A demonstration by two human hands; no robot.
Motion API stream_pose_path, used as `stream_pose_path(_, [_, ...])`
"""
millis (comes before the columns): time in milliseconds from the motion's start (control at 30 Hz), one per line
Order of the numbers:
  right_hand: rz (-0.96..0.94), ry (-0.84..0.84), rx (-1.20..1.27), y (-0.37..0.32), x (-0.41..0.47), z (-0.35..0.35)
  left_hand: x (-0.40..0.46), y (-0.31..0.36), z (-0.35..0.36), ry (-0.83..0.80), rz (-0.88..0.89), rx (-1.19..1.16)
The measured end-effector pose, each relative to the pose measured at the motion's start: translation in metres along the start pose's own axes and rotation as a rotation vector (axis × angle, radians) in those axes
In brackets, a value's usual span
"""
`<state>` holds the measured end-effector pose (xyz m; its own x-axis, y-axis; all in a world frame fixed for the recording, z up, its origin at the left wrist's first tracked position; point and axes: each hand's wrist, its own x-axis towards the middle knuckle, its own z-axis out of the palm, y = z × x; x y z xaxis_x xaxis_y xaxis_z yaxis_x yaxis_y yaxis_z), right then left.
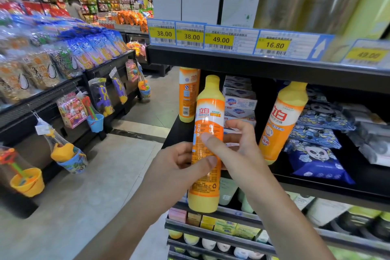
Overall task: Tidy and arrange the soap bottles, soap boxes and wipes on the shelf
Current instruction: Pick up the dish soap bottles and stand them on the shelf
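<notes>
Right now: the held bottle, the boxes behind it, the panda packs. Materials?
Held bottle: looks like glossy plastic, yellow body under an orange printed sleeve that catches glare. Soap boxes: likely matte printed card, crisp square edges. Panda packs: soft plastic film, wrinkled and shiny.

I see both hands holding an orange and yellow soap bottle [207, 143] upright in front of a dark shelf [263, 63]: the left hand [179, 167] grips its lower body and the right hand [234, 143] wraps its middle. Behind it stand two matching bottles [188, 95], a stack of soap boxes [239, 101] and blue wipes packs [316, 158].
</notes>
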<state>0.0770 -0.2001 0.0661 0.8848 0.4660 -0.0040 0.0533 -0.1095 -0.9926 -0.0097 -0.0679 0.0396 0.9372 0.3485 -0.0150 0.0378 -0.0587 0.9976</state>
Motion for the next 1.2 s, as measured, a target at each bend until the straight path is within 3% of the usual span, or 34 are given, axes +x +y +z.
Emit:
stream_pose_path(167, [0.009, -0.019, -0.039, -0.004, -0.005, 0.007, -0.002, 0.002, 0.001, 0.021, -0.002, 0.033])
stream_pose_path(667, [-0.055, 0.180, -0.043, 0.007, 0.000, 0.012, 0.000, 0.003, -0.001, -0.089, -0.075, 0.063])
stream_pose_path(933, [-0.046, 0.171, -0.041, 0.013, 0.000, 0.008, 0.002, -0.003, -0.006, -0.224, -0.178, -0.041])
stream_pose_path(1200, [-0.033, 0.145, -0.088, 0.013, -0.003, 0.003, 0.003, -0.010, 0.000, -0.219, -0.220, -0.090])
